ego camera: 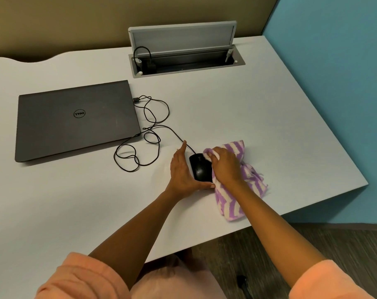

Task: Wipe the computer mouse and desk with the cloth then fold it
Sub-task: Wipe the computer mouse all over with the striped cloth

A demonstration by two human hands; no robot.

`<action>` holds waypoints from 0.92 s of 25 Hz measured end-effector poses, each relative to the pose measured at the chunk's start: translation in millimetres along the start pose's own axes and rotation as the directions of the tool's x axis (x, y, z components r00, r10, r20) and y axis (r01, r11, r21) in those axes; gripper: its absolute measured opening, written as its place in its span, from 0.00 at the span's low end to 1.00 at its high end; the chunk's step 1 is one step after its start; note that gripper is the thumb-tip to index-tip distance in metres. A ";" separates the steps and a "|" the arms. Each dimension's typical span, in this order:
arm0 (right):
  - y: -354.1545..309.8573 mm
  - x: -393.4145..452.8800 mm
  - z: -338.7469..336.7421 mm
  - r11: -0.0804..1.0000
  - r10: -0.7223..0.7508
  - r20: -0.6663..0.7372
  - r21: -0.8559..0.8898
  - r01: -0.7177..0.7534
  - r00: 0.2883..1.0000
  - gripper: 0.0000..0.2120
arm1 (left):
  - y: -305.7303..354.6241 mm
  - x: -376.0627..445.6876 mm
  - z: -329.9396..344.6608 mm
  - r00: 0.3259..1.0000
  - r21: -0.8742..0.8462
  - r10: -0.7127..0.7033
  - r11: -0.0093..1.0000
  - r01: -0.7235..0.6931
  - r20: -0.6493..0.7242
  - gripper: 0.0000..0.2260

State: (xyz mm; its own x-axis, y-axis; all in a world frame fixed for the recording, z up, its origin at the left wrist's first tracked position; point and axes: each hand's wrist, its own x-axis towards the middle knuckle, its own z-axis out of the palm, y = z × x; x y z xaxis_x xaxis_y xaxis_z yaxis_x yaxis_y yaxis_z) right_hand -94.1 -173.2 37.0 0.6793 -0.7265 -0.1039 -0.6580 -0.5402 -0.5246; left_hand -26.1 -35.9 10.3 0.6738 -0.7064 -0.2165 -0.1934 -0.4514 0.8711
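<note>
A black wired computer mouse [201,169] lies on the white desk [75,201] near its right front edge. My left hand [181,169] cups the mouse from its left side and rear, fingers stretched along it. My right hand [225,164] presses a bunched purple-and-white striped cloth [228,201] against the mouse's right front part. Most of the cloth trails out under and behind my right wrist onto the desk. The mouse's right side is hidden by the cloth and hand.
The mouse's black cable [153,134] loops across the desk to a closed dark laptop [75,119] at the left. An open grey cable box with raised lid [183,52] sits at the back. A blue wall [334,83] borders the right edge.
</note>
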 end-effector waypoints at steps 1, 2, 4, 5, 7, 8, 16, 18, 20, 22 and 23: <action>2.3 -5.5 -2.9 1.000 0.001 0.027 0.004 -0.001 1.000 0.15 | -0.2 0.2 -0.1 1.000 -0.005 0.004 1.000 -0.004 -0.007 0.66; 4.1 -11.7 -6.8 1.000 -0.007 0.069 0.014 0.006 0.998 0.15 | -0.5 0.3 -0.1 1.000 -0.009 0.006 1.000 -0.006 -0.017 0.66; 7.6 -23.6 -15.0 1.000 -0.022 0.158 0.009 0.020 0.987 0.15 | -0.6 0.6 -0.7 1.000 -0.011 0.005 1.000 -0.005 -0.029 0.65; 10.6 -27.7 -20.0 1.000 -0.023 0.207 -0.010 0.026 0.978 0.15 | -0.4 0.8 -0.9 1.000 -0.011 0.006 1.000 -0.006 -0.025 0.65; 17.1 -31.3 -33.4 0.996 -0.019 0.348 -0.075 0.048 0.937 0.16 | -0.1 1.0 -1.7 1.000 -0.014 0.012 1.000 -0.013 -0.017 0.65; 19.3 -30.5 -40.8 0.993 -0.012 0.419 -0.101 0.060 0.908 0.16 | -0.2 0.6 -2.2 1.000 -0.014 0.016 1.000 -0.016 -0.019 0.66; -23.1 -25.9 -39.7 0.977 -0.138 -0.004 0.166 0.136 0.990 0.14 | -16.3 -9.4 -12.4 0.995 -0.157 0.094 0.983 -0.096 -0.024 0.63; -25.1 -29.1 -28.3 0.983 -0.086 0.066 0.170 0.074 0.994 0.25 | -14.8 -10.9 -11.2 0.995 -0.184 0.095 0.978 -0.097 -0.018 0.62; -17.5 -35.7 -19.9 0.991 0.048 0.083 0.123 -0.058 0.995 0.28 | -13.5 -11.5 -10.6 0.995 -0.189 0.099 0.977 -0.100 -0.013 0.62; -7.1 -41.7 -16.2 0.989 0.142 0.051 0.029 -0.144 0.989 0.23 | -13.2 -11.3 -10.9 0.994 -0.197 0.106 0.975 -0.106 -0.013 0.61; -3.8 -41.0 -17.0 0.988 0.154 0.038 -0.003 -0.154 0.987 0.18 | -13.5 -11.2 -11.3 0.994 -0.203 0.106 0.973 -0.106 -0.012 0.61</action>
State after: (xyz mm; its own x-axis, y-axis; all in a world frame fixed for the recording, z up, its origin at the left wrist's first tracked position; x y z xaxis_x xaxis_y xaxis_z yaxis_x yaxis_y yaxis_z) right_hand -125.0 -148.6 57.6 0.5819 -0.7842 -0.2156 -0.7557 -0.4234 -0.4997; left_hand -23.0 -15.8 6.0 0.6579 -0.7438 -0.1181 -0.1145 -0.2538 0.9605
